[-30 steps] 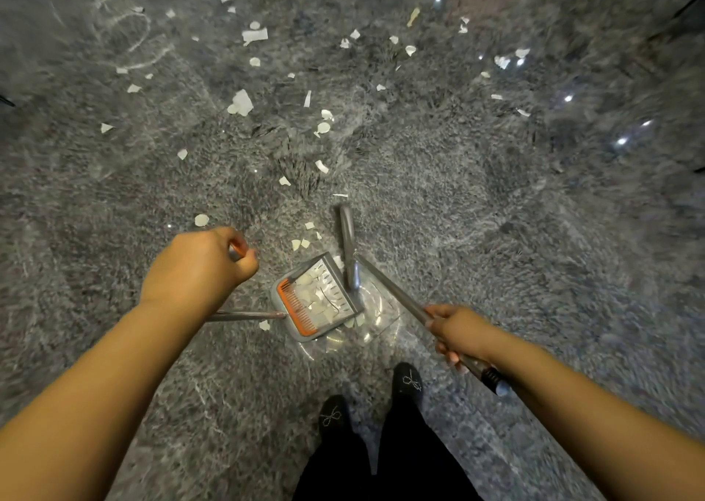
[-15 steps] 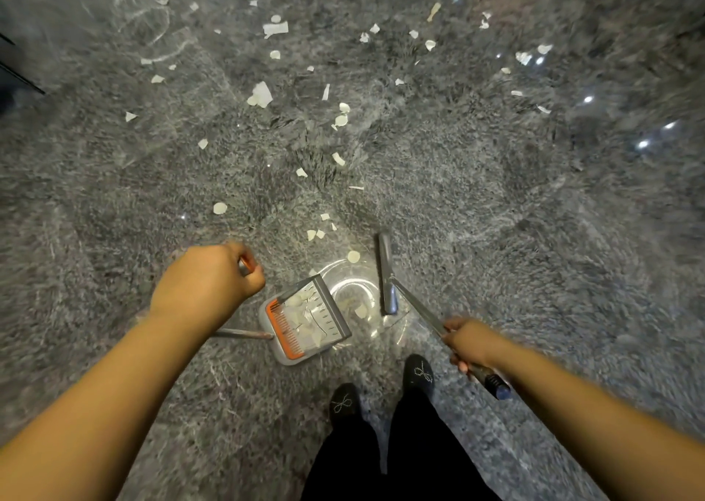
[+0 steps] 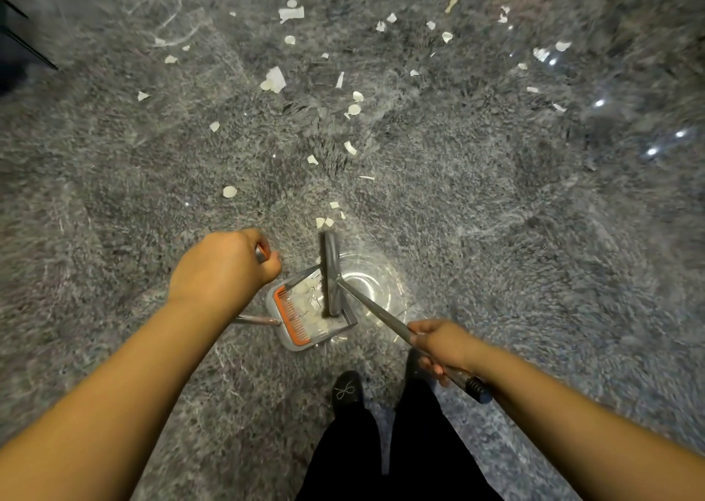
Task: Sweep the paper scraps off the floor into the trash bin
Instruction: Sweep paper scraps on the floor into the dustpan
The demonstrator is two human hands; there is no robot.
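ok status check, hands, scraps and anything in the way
Left hand grips dustpan handle; right hand grips broom handle. Broom head at dustpan mouth, scraps inside. Many paper scraps ahead on floor. Nothing blocking.

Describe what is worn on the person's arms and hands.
Nothing shows on them: both forearms are bare up to the frame edge, with no sleeves in view. The left hand and right hand have no gloves, rings, watch or bracelet that can be seen.
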